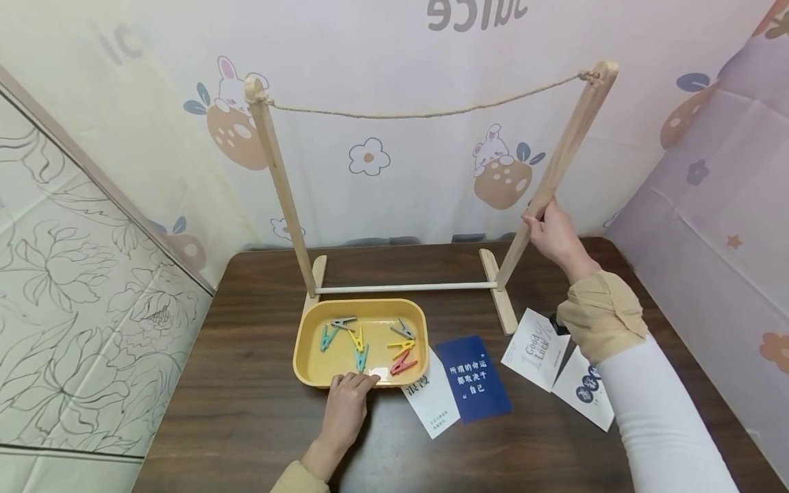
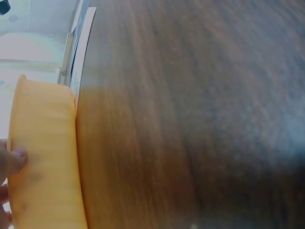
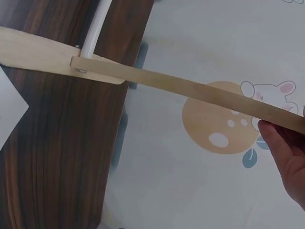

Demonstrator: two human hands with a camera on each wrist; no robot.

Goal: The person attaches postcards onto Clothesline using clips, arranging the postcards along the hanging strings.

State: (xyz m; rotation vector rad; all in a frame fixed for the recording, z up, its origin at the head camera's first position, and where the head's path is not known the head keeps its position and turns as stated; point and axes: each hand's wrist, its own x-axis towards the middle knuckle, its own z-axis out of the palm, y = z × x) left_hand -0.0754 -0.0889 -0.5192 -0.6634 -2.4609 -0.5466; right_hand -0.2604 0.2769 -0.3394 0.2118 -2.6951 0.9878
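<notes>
My left hand (image 1: 346, 407) holds the near rim of a yellow plastic tray (image 1: 300, 350), thumb on its outer wall in the left wrist view. Several clothespins lie in the tray, among them a red clothespin (image 1: 403, 363), plus blue, yellow and grey ones. At the right, my right hand (image 1: 555, 236) grips the right post (image 1: 570, 140) of a wooden drying rack about halfway up. A twine line (image 1: 394, 117) sags between the tops of the two posts, and nothing hangs on it. In the right wrist view the post (image 3: 162, 82) runs from its foot to my fingers.
Right of the tray lie a blue card (image 1: 477, 405) and a white card (image 1: 436, 409), partly under the tray's edge. Two more white cards, one a "Good Luck" card (image 1: 531, 352), lie beneath my right forearm. A white rod (image 1: 407, 287) joins the rack's feet near the table's far edge.
</notes>
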